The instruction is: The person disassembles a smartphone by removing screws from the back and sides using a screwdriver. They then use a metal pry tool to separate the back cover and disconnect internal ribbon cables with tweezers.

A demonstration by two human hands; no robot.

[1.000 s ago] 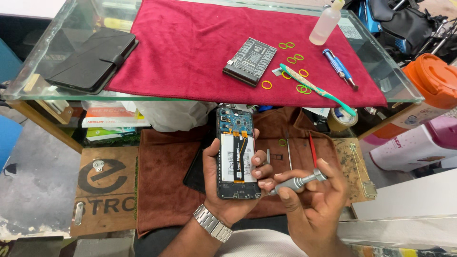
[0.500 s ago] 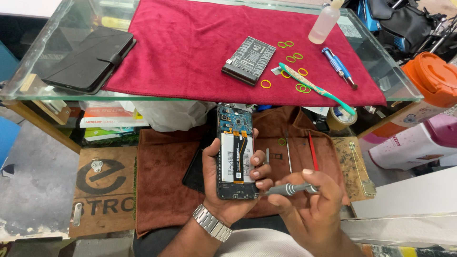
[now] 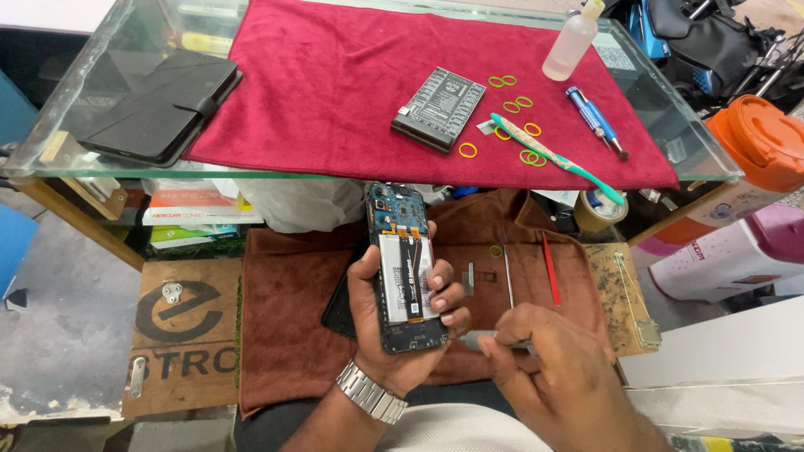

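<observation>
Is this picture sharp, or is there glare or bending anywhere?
Head view: even, soft light and mostly sharp; the phone in the left hand shows crisp parts. The right hand on the tool is slightly soft. The glass table reflects faintly, and its edges bow from the wide lens.

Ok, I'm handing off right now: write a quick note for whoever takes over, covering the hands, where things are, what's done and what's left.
Left hand: grips the opened phone upright over the brown cloth, back cover off, battery and board exposed.
Right hand: holds a grey metal tool, its end beside the phone's lower edge.
On the red cloth: black module, yellow rubber bands, green toothbrush, blue screwdriver, clear bottle.
Done: the phone is open.
Left: the inner parts are still in place.
</observation>
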